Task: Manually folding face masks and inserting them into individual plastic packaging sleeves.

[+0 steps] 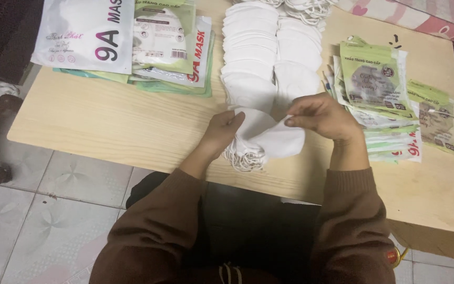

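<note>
Both hands' fingers gripping white masks (pixel 269 139), left hand (pixel 222 131), right hand (pixel 321 113), ear loops bunched, count unclear

Pale wood table (pixel 106 126) filled mid-frame; grey patterned floor tiles (pixel 38 210) lower left; pink patterned cloth (pixel 421 18) upper right.

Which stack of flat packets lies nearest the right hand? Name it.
The green-fronted stack beside the right hand, at the table's right; the other stack lies far left.
</note>
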